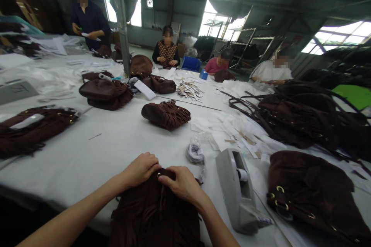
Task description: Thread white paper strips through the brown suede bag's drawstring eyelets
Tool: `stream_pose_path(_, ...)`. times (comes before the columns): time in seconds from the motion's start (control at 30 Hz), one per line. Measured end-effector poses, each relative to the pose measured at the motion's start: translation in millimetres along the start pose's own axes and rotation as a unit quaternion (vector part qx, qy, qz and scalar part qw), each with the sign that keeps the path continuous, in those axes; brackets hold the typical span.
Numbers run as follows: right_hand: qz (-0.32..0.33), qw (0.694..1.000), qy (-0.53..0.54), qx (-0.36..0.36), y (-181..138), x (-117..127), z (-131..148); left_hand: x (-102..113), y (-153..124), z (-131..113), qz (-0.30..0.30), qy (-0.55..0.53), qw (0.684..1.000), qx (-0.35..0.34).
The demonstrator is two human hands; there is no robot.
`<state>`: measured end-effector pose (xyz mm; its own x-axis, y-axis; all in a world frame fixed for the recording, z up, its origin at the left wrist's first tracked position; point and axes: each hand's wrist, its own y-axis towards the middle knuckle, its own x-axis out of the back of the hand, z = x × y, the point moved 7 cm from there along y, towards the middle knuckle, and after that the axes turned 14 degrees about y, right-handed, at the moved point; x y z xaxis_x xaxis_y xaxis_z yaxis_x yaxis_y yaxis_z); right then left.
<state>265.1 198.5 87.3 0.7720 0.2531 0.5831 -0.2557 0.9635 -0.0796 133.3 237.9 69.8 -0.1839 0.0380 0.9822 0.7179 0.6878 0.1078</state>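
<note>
A dark brown fringed bag (pixel 145 216) lies at the near edge of the table, in front of me. My left hand (pixel 143 168) is closed on the left side of its top edge. On the right side of that edge my right hand (pixel 182 183) grips the bag, thumb beside a small metal eyelet. The fingertips of both hands are partly hidden behind the bag's top. Just beyond my right hand lies a coiled strap in clear plastic (pixel 195 152). A grey tape dispenser (pixel 237 193) stands to the right of that hand.
Another brown bag with gold rings (pixel 307 189) lies at the right. Brown bags with long straps (pixel 292 115) are heaped behind it. A small fringed bag (pixel 166 115) rests mid-table, near paper scraps (pixel 189 90). A metal post (pixel 121 23) rises at the left. Several people are around the table.
</note>
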Motion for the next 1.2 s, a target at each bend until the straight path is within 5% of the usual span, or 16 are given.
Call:
stream_pose_path(0.17,0.029,0.996,-0.046,-0.072,3,-13,-13,-2,7,-7,-0.036,0.02,0.999,0.016)
stream_pose_path(0.37,-0.135,0.983,-0.123,-0.024,11,-5,-19,1,31,3,-0.072,0.017,0.996,0.048)
stream_pose_path(0.53,-0.299,0.951,0.067,0.043,-25,41,-9,28,28,3,-0.117,-0.06,0.986,0.099)
stream_pose_path(0.6,-0.317,0.931,0.179,-0.003,-45,46,-15,34,16,4,-0.096,-0.229,0.954,0.169)
stream_pose_path(0.63,-0.301,0.928,0.218,-0.032,-52,41,-18,29,8,3,-0.063,-0.342,0.913,0.214)
stream_pose_path(0.73,-0.235,0.939,0.236,-0.081,-65,10,-22,0,-17,-16,0.065,-0.604,0.723,0.328)
stream_pose_path(0.8,-0.212,0.956,0.185,-0.078,-69,-12,-22,-15,-27,-29,0.107,-0.657,0.656,0.356)
stream_pose_path(1.0,-0.212,0.972,0.097,0.001,-78,-39,-19,-31,-21,-46,0.132,-0.582,0.739,0.314)
stream_pose_path(1.2,-0.245,0.948,0.203,-0.034,-83,-32,-38,-14,-17,-67,0.124,-0.672,0.648,0.337)
